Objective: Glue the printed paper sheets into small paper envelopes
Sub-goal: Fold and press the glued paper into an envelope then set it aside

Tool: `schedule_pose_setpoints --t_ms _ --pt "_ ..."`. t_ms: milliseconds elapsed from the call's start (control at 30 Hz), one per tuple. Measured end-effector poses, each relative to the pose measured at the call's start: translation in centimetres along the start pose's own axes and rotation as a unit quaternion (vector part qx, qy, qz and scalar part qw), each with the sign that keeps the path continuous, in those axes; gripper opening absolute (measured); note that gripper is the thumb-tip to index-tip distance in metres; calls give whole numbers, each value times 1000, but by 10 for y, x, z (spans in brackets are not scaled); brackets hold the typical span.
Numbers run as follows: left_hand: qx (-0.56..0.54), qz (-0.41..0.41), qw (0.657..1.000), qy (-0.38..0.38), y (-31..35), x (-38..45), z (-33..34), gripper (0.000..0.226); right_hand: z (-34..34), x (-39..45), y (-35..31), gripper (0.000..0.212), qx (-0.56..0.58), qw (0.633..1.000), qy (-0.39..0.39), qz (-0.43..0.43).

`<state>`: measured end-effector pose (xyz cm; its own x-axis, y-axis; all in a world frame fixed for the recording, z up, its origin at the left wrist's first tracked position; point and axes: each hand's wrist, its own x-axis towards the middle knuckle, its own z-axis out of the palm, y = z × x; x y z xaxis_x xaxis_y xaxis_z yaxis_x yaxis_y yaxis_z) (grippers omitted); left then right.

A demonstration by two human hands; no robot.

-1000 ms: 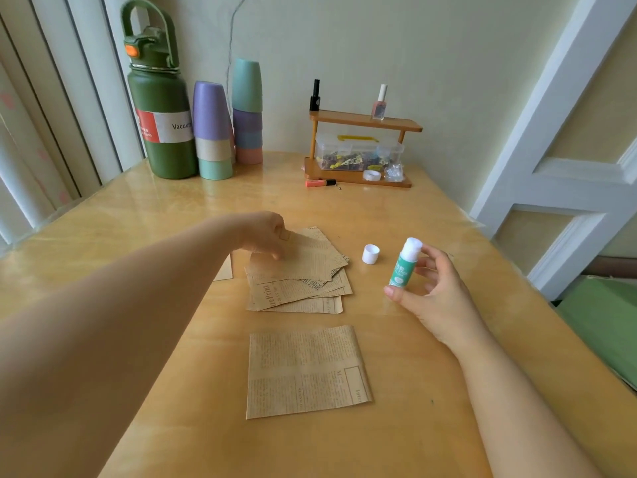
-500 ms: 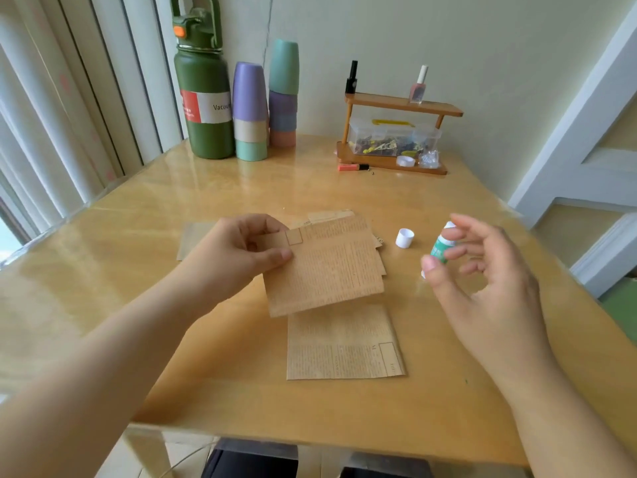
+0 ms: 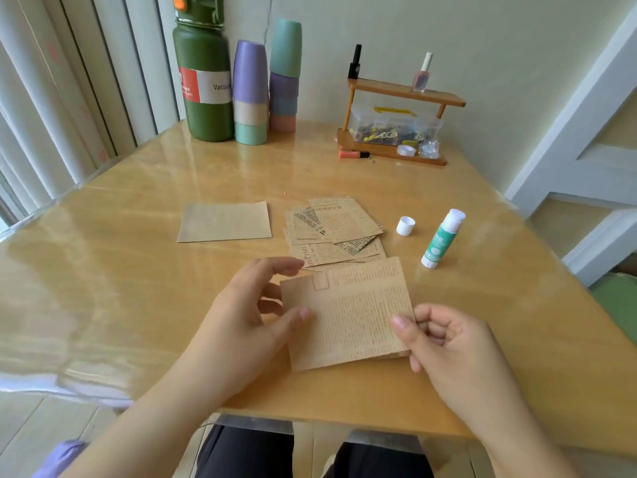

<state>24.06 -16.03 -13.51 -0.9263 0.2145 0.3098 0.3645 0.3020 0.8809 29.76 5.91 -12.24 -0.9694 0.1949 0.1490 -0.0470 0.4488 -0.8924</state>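
I hold one printed brown paper sheet near the table's front edge. My left hand pinches its left edge and my right hand pinches its right edge. It seems to cover a second sheet lying under it. Just beyond it a pile of printed sheets lies on the table. Left of the pile is a plain-looking brown piece, lying flat. The green and white glue stick stands uncapped to the right of the pile, with its white cap beside it.
At the back of the wooden table stand a green flask, stacked cups, and a small wooden rack with nail polish bottles and a clear box. An orange tube lies before the rack.
My right hand has set the glue stick down upright and come over to the sheet. My left hand brought the sheet from the pile toward me; both hands now hold it.
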Motion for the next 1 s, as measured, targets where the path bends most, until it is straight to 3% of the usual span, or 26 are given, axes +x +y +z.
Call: schedule_pose_setpoints --t_ms 133,333,500,1000 --pt "137 72 988 23 -5 -15 -9 22 -1 0 2 22 59 996 57 24" --pt "225 120 967 -19 -11 -34 -14 21 5 0 6 29 72 994 73 45" --pt "257 151 954 -23 -14 -40 -13 23 8 2 8 15 84 991 88 56" --pt "285 181 941 -17 -22 -52 -14 23 13 1 9 23 75 992 81 57"
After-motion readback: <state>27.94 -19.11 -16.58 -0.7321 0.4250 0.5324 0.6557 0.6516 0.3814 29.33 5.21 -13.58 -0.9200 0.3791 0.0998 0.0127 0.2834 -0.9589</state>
